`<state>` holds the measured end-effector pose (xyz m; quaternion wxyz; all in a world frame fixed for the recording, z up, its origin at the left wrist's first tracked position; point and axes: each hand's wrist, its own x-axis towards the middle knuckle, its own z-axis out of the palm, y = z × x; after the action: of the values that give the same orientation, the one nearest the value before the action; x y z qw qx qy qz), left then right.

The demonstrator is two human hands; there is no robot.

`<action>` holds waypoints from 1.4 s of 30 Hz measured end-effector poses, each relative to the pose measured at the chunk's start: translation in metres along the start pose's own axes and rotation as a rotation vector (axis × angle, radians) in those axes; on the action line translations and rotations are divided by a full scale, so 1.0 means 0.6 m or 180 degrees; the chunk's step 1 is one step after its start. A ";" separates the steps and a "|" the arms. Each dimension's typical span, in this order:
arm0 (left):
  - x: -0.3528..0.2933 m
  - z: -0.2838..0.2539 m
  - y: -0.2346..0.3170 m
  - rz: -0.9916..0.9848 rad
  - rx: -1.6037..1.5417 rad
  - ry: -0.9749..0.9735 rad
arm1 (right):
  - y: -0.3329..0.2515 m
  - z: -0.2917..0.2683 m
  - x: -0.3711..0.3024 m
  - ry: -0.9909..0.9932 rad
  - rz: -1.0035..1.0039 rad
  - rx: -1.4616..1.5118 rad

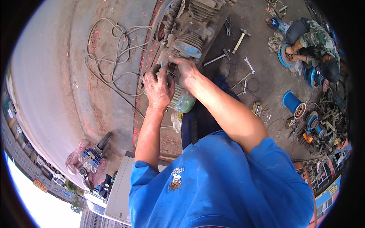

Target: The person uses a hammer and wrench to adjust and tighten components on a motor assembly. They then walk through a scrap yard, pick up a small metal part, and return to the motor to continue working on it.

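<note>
A dirty, belt-driven air compressor [206, 32] stands in front of me, with finned cylinders and a green motor [185, 102] at its near end. My left hand [157, 86] is over the motor's top, its fingers bent and pressed down beside the belt side. Close by on the right, my right hand [185, 71] reaches in below the blue-topped finned cylinder [189, 46], thumb stretched forward and fingers curled. Both hands look closed and nearly meet. Whatever lies under their fingertips is hidden. Dark grime covers the fingers.
A looped cable [99, 72] lies on the left. On the right ground are a hammer [240, 41], another hammer [217, 57] and a wrench [249, 65]. Farther right, a crouching person [317, 41] handles a blue ring-shaped part [284, 57], near blue motor housings [292, 102] and scrap.
</note>
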<state>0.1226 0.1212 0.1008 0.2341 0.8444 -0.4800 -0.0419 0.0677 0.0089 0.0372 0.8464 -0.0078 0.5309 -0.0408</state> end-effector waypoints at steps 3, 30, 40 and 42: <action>0.000 0.004 -0.010 0.0286 0.0495 -0.0132 | -0.006 0.034 -0.034 0.0301 -0.0062 -0.0092; 0.134 0.039 -0.032 -0.2115 -0.1645 -0.1474 | 0.006 0.004 -0.048 0.0253 -0.0915 -0.1874; 0.086 0.118 -0.007 -0.1920 -0.1256 -0.0304 | 0.027 -0.120 -0.112 0.0300 -0.0885 -0.2894; 0.082 0.129 -0.006 -0.2026 -0.1287 -0.0170 | 0.022 -0.151 -0.111 0.0301 -0.0861 -0.3031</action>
<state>0.1288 0.0546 0.0381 0.3587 0.8867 -0.1815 -0.2285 -0.0417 0.0301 0.0571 0.7110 -0.4604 0.5226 0.0965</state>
